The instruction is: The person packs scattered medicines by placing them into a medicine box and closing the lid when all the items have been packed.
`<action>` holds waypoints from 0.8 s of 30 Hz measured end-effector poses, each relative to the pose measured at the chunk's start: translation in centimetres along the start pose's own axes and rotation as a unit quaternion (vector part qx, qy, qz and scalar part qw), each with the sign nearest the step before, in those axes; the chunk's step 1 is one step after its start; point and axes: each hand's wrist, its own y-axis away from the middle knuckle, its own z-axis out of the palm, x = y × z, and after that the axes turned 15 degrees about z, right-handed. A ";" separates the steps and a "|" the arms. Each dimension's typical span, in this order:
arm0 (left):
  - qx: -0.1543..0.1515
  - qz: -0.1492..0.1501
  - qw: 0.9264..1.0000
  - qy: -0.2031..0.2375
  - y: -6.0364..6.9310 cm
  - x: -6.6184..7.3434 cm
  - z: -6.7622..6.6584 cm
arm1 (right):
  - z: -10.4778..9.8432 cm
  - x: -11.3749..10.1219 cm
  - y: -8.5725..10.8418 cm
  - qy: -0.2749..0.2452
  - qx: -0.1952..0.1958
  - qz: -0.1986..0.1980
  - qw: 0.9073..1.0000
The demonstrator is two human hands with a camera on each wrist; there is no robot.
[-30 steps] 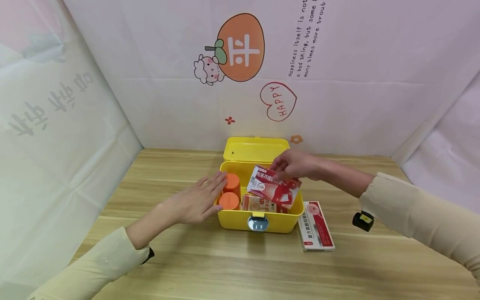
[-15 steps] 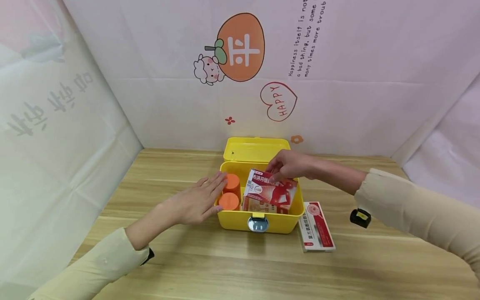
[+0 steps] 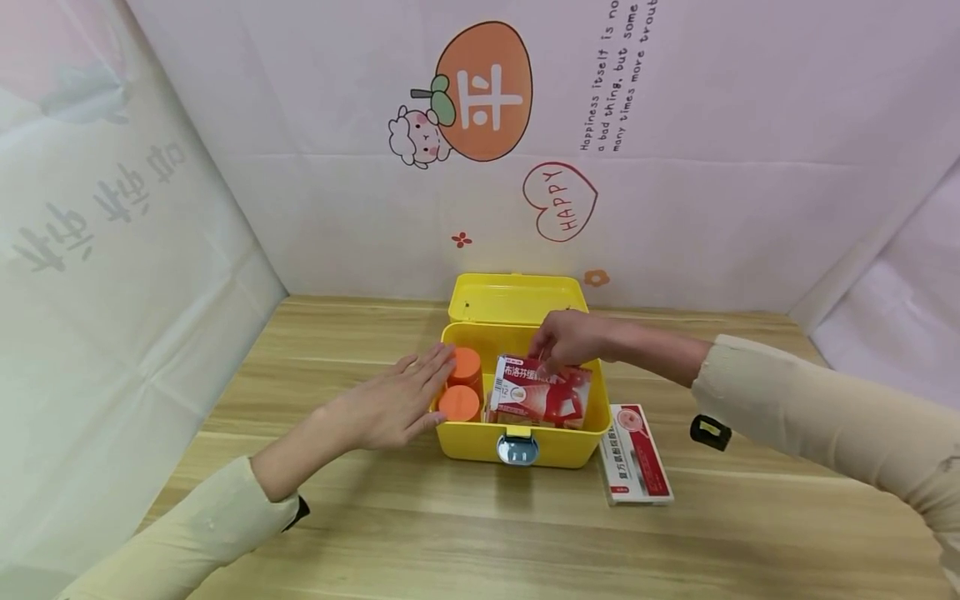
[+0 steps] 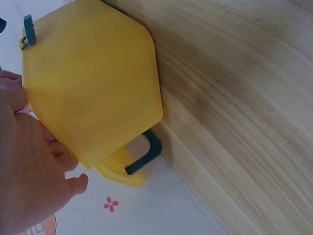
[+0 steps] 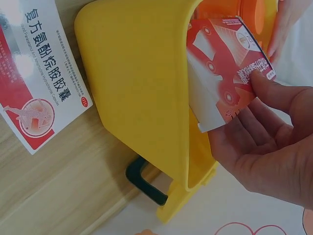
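Note:
A yellow storage box (image 3: 457, 442) stands on the table with its lid (image 3: 517, 298) tipped back. My right hand (image 3: 573, 340) pinches a red and white medicine box (image 3: 525, 392) between thumb and fingers, partly inside the storage box; the right wrist view shows the grip on the medicine box (image 5: 227, 63). My left hand (image 3: 393, 400) rests its straight fingers on the storage box's left rim, beside two orange-capped bottles (image 3: 459, 403). In the left wrist view its fingers touch the yellow side wall (image 4: 93, 83). Another package under the medicine box is mostly hidden.
A flat white and red medicine box (image 3: 637, 454) lies on the wooden table (image 3: 480, 533), just right of the storage box. A dark handle (image 5: 144, 181) juts from the storage box's side. A printed white cloth (image 3: 337, 208) hangs behind.
My right hand has lowered the red and white medicine box further into the storage box, shifting slightly left and levelling it. My left hand has stayed in place.

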 end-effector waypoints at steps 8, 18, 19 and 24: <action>-0.004 -0.005 1.000 0.005 0.0 0.0 0.0 | 0.6 -0.2 -0.5 0.006 -0.018 0.010 1.000; -0.005 -0.003 1.000 0.008 0.1 0.0 -0.1 | 1.1 -0.8 -0.9 0.026 -0.032 0.006 0.999; -0.004 -0.003 1.000 0.011 0.1 0.0 -0.1 | 1.1 -0.8 -1.0 0.027 -0.032 0.005 0.999; -0.004 -0.003 1.000 0.018 0.1 -0.1 0.0 | 1.3 -1.2 -1.2 0.029 -0.039 0.010 0.999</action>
